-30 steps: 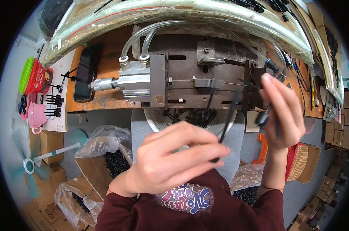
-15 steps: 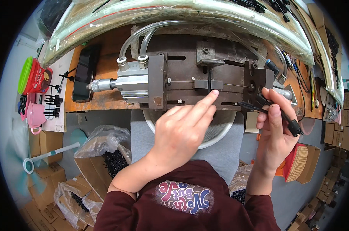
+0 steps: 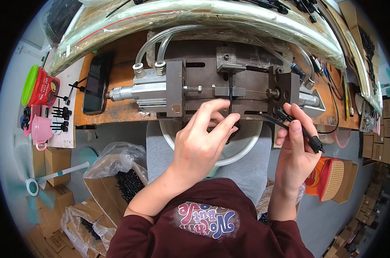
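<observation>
A slim black rod (image 3: pixel 230 92) stands lengthwise across a small grey block (image 3: pixel 218 91) in the middle of a dark metal fixture (image 3: pixel 255 79). My left hand (image 3: pixel 201 139) curls about the rod's near end, thumb across it and the index fingertip just left of it; the contact is partly hidden. Below the thumb, a dark end of the rod shows. To the right, my right hand (image 3: pixel 296 150) is closed on black plastic rods with notched heads (image 3: pixel 314 142), held in front of the fixture's right block (image 3: pixel 285 92).
Silver air cylinders (image 3: pixel 149 94) with clear hoses flank the fixture. A white basket (image 3: pixel 242 150) sits over my lap. A phone (image 3: pixel 98 81) and a pink cup (image 3: pixel 41 129) lie left. Plastic-lined boxes of black parts (image 3: pixel 128 185) stand below; a fan (image 3: pixel 32 187) is at far left.
My left index finger has drawn back from the block, and the hand has curled toward the black rod. My right hand has shifted slightly left, still holding its black rods. A nut now shows left of the block.
</observation>
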`<action>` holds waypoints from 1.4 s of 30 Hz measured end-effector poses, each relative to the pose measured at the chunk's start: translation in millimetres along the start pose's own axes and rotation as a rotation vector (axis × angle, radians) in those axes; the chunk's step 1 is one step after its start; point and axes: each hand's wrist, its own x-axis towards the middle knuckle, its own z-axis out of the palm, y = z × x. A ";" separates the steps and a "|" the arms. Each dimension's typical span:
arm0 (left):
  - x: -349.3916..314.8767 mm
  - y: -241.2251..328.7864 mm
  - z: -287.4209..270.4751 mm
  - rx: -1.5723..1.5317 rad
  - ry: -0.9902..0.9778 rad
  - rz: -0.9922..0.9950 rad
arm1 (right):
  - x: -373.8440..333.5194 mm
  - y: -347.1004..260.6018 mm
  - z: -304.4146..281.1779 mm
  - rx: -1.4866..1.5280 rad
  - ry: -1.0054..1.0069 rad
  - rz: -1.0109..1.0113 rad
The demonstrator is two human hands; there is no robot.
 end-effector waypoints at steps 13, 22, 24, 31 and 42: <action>-8.8 29.2 -25.7 -0.870 0.129 -0.234 | -5.9 4.8 21.1 0.408 -0.006 0.201; 7.1 28.1 -7.0 0.040 0.037 0.238 | -23.7 10.0 49.6 0.514 -0.021 0.370; 3.1 27.5 -5.4 0.033 0.039 0.242 | -25.2 13.7 49.3 0.551 -0.042 0.373; -1.4 19.1 -22.9 -0.044 0.004 0.156 | -11.9 20.2 22.0 0.204 -0.056 -0.054; 12.6 10.3 -18.1 0.425 -0.198 0.184 | -6.3 7.3 -1.0 0.119 0.020 -0.083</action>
